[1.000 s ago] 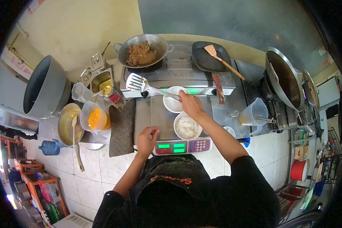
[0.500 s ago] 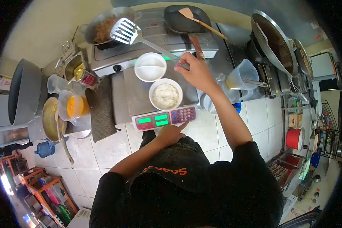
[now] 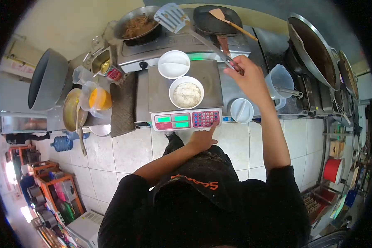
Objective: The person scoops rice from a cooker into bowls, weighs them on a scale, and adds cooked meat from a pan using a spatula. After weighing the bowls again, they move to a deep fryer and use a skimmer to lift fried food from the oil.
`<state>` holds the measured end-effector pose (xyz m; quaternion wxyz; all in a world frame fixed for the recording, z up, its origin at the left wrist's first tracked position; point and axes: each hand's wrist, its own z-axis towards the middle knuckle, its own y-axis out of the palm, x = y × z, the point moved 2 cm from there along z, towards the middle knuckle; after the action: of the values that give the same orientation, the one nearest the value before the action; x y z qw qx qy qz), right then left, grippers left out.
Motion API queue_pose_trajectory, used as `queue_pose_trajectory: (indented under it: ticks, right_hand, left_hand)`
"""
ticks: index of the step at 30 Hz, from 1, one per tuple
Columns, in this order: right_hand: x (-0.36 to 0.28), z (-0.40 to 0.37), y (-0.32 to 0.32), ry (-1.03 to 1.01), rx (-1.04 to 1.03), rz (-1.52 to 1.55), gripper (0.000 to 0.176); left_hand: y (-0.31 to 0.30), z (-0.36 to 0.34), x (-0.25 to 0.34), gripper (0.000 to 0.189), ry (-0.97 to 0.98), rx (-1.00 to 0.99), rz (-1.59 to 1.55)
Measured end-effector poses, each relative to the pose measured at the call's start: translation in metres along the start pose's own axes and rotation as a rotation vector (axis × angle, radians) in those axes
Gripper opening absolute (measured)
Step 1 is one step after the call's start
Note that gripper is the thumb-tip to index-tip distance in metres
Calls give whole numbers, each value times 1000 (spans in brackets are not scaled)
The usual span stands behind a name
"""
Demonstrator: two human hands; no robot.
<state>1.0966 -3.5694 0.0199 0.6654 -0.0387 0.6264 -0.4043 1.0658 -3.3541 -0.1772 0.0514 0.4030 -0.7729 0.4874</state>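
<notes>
Gripped by its handle in the person's closed right hand (image 3: 251, 78), a slotted turner (image 3: 171, 17) angled toward the upper center of the frame, its blade raised above the stove (image 3: 130, 65). The left hand (image 3: 201, 139), at lower center and holding nothing, extended its index finger to the lower right of the keypad (image 3: 206, 118); whether the fingertip pressed a key could not be told at this size. The step, as judged here, called for a light, straight press with one fingertip on a single key, the palm off the scale (image 3: 157, 97), and the turner clear of the platform and both bowls so that nothing bumped or dripped onto them and upset the reading.

The scale stood at the center of the frame, its red-and-white front panel showing green-lit displays. On its metal platform sat a round white bowl (image 3: 171, 96) of what appeared to be cooked rice (image 3: 186, 93), pale, clumped and mounded below the rim. Just above it in the frame stood a white divided bowl (image 3: 174, 53), a partition crossing its glossy interior. The turner's blade was broad, pale and metallic, with long parallel slots.
</notes>
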Motion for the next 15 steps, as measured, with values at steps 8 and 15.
queue_pose_trajectory:
  ticks: [8, 15]
  right_hand:
    - [-12, 5, -9, 23, -30, -28, 23]
    - [-10, 8, -10, 57, -44, 1, 31]
  left_hand:
    - [9, 4, 0, 99, 40, 38, 30]
    - [16, 9, -6, 95, 64, 53, -2]
